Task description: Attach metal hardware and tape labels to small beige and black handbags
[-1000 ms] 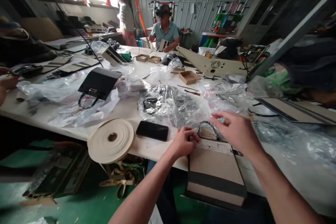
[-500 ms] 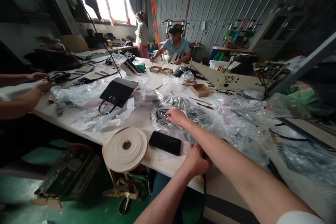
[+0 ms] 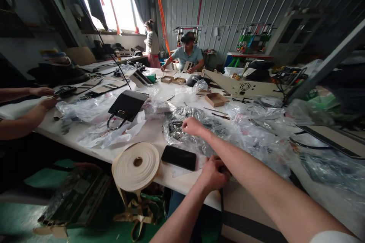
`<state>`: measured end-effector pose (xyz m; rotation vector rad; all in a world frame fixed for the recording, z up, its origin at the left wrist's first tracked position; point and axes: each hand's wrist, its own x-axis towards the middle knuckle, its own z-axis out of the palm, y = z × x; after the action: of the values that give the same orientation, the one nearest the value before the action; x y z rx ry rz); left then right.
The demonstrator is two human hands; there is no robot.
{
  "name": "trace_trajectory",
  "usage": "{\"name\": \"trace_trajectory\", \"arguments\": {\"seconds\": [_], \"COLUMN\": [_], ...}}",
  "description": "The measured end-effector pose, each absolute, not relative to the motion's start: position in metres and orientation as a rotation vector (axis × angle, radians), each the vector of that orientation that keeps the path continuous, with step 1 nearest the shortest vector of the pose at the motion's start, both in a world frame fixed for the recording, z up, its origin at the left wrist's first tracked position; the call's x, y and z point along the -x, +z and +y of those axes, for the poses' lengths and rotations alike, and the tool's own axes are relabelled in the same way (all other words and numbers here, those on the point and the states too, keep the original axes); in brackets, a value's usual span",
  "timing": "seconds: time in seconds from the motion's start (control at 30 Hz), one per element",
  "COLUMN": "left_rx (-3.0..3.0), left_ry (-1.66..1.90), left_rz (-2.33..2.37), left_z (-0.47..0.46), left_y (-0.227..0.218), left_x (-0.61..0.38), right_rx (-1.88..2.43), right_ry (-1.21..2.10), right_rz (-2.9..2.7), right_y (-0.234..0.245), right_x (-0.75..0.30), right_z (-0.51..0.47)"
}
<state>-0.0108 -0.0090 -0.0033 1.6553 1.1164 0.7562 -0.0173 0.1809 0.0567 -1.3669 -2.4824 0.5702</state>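
My right hand (image 3: 193, 126) reaches across to a clear plastic bag of small dark parts (image 3: 182, 131) and pinches at its top, fingers closed. My left hand (image 3: 213, 174) is closed on the top edge of a beige and dark striped bag (image 3: 245, 216) at the table's near edge, mostly hidden under my right forearm. A black phone (image 3: 179, 157) lies just left of my left hand. A roll of cream tape (image 3: 137, 167) sits on the table edge further left.
A black handbag (image 3: 127, 104) lies on crumpled plastic at mid-table. Small cardboard boxes (image 3: 216, 99) stand beyond. Another person's hands (image 3: 45, 97) work at the left. A seated person (image 3: 186, 55) and a standing person (image 3: 152, 43) are at the far end. Loose plastic wrap (image 3: 270, 136) covers the right side.
My right hand left the striped bag's handle and reached forward-left to the plastic bag of parts. My view lifted and turned left. My left hand stayed on the striped bag.
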Motion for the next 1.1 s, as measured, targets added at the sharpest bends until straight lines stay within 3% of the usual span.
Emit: {"name": "trace_trajectory", "arguments": {"seconds": [0.2,0.37,0.6,0.83,1.1], "left_rx": [-1.615,-1.687,-1.667,-1.923,-2.015], "left_ry": [0.767,0.815,0.672,0.443,0.405], "left_rz": [1.161,1.08,1.273,1.353,1.356], "left_z": [-0.007,-0.002,-0.003,0.001,0.026], "left_y": [-0.007,-0.008,0.011,0.053,0.057], "left_x": [0.01,0.014,0.022,0.007,-0.012], "right_rx": [1.346,1.272,1.351,1.2,1.112], "right_ry": [0.549,0.713,0.781,0.717,0.63], "right_rz": [-2.175,-1.709,-1.577,-1.593,-1.608], "right_y": [0.095,0.114,0.049,0.018,0.013], "right_x": [-0.077,-0.197,-0.244,-0.237,-0.24], "right_z": [0.149,0.046,-0.099,-0.107,-0.114]}}
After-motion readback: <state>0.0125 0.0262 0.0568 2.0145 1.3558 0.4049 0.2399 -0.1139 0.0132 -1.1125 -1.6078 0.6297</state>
